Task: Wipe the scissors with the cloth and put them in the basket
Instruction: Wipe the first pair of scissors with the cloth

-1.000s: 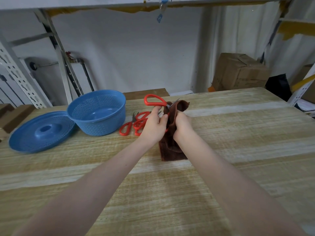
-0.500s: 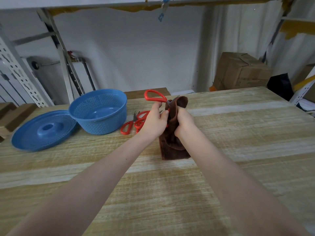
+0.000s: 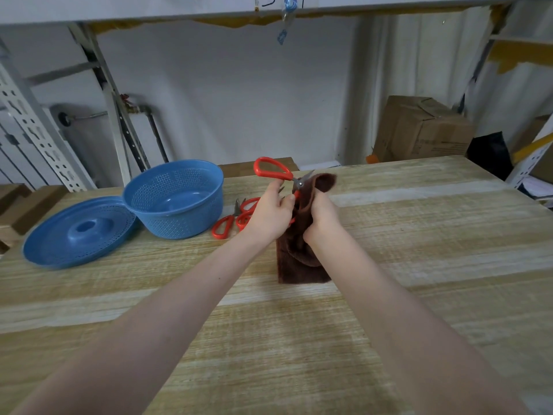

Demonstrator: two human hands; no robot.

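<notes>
Head view looks down two bare forearms to the far middle of a wooden table (image 3: 419, 235). The left hand (image 3: 270, 215) holds a pair of red-handled scissors (image 3: 273, 170) raised off the table, fingers curled round the lower handle while the upper loop stands free at twelve o'clock above the knuckles. The right hand (image 3: 321, 218), touching the left at its three o'clock, grips a brown cloth (image 3: 302, 265) bunched round the blades; only a short grey stretch of blade shows above the fold. The cloth's lower end hangs to the tabletop at six o'clock of the hands. More red scissors (image 3: 236, 217) lie flat at nine o'clock of the left hand, just beside a blue basket (image 3: 179, 226). A blue lid (image 3: 77, 232) rests at the basket's eight o'clock, touching it. A cardboard box (image 3: 419, 130) sits beyond the table at two o'clock.
</notes>
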